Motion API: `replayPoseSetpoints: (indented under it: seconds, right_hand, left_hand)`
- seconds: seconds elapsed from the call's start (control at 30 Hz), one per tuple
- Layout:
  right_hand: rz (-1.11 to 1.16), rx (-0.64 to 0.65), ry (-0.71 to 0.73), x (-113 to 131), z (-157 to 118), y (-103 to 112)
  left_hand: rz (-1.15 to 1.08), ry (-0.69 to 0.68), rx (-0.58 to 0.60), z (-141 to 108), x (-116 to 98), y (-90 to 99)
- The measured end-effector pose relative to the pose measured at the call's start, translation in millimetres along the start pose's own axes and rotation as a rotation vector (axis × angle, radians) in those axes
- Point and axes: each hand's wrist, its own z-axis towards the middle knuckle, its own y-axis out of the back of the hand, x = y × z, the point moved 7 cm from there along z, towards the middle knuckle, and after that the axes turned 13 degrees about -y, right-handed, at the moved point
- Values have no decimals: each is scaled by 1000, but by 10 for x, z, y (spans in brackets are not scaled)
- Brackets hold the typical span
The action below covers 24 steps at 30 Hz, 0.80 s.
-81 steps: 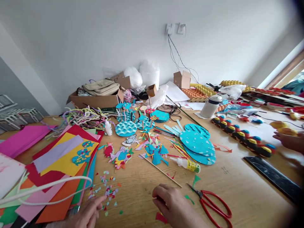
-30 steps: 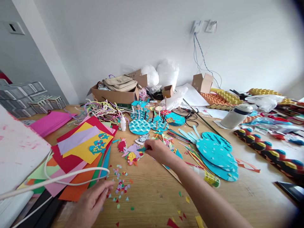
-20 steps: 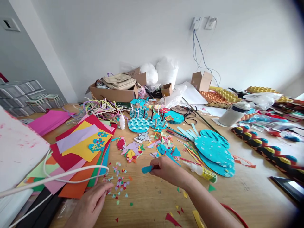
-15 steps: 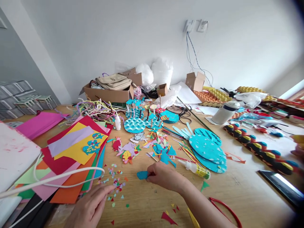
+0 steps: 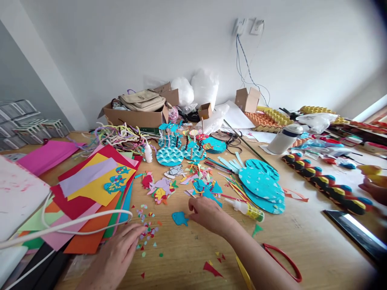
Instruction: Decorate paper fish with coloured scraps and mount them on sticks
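A blue paper fish (image 5: 180, 218) lies on the table, its tail beside the thumb of my right hand (image 5: 207, 213). That hand's fingers are bent, with thumb and forefinger apart and nothing visible between them. Just beyond it are blue paper scraps (image 5: 207, 187) and a thin pale stick, partly hidden. My left hand (image 5: 121, 245) rests with fingers stretched out, fingertips at the small coloured paper bits (image 5: 148, 231). Farther back lie cut paper fish (image 5: 160, 187) in several colours. A glue bottle (image 5: 249, 210) with a yellow-green label lies right of my right hand.
Coloured paper sheets (image 5: 90, 177) and a white cable (image 5: 90, 217) lie left. A small white bottle (image 5: 148, 153) stands behind. Blue discs (image 5: 261, 185), red-handled scissors (image 5: 284, 257), a phone-like dark device (image 5: 353, 233) and another person's hand (image 5: 375, 191) are right.
My right hand has let go of the blue paper fish, which now lies flat and fully visible. The hand has shifted slightly away from it. My left hand has barely moved.
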Motion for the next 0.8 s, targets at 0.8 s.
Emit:
replayPoseSetpoints:
  seconds: [0.8]
  right_hand:
    - [-11, -73, 253, 312, -335, -145]
  left_hand:
    - [117, -115, 128, -126, -203, 102]
